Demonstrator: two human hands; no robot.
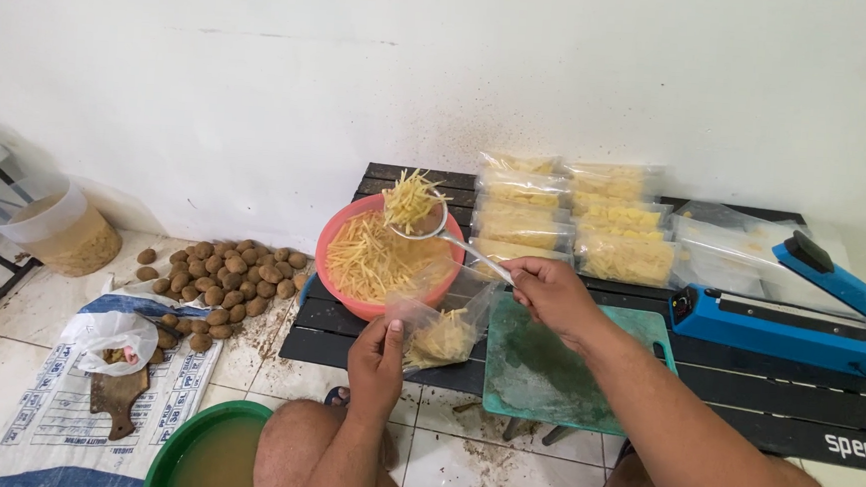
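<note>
Left hand (378,362) fingers pinch bag (442,326); right hand (550,293) grips ladle (432,223).

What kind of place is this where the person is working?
Probably a home or small informal food-packing spot, set on a tiled floor. A heap of potatoes lies on the floor, filled bags are stacked on a low black table, and a blue heat sealer stands beside them.

Clear plastic bag (443,324), mouth open, upright w/ slight tilt, approx a third full of pale yellow potato strips, held just in front of the pink bowl (338,233). Metal strainer ladle (432,223) heaped w/ same strips, raised above bowl, handle slanting down-right. Bowl itself full of strips, on bench (744,393) left end.
</note>
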